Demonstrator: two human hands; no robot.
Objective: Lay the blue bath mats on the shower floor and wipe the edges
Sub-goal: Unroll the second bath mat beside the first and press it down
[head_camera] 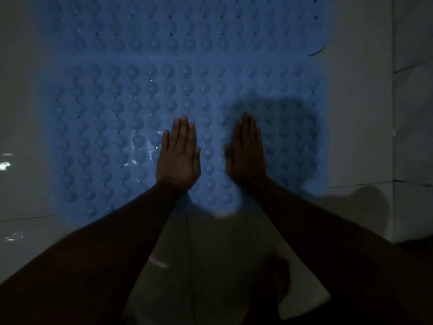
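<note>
Lighting: pretty dim from where I'm watching, so small details are mushy.

Near mat: the closer blue bath mat [121, 127] lies flat on the pale tiled shower floor [21, 113], bumpy side up, rows of round nubs with little holes between them. Its near edge runs under both forearms.

Far mat: a second blue bath mat [164, 26] sits just beyond it, the two edges meeting or slightly overlapping along a smooth band across the frame. I can't tell which one is on top. Its right corner looks a bit curled up off the tile.

Left hand: left hand [179, 152] is flat, palm down on the near mat, fingers straight and together, thumb out to the side. Not gripping anything, just pressed on the surface.

Right hand: right hand [246, 151] is the same deal, open and flat on the near mat just beside the left one, holding nothing. It's a bit blurred and darker.

Shadow: a dark patch falls across the mat right of that hand.

Wet spots: some shiny glints on the mat left of the left hand and on the tile at the far left.

Foot: a bare foot [274, 275] on the tile near the bottom, between the arms.
</note>
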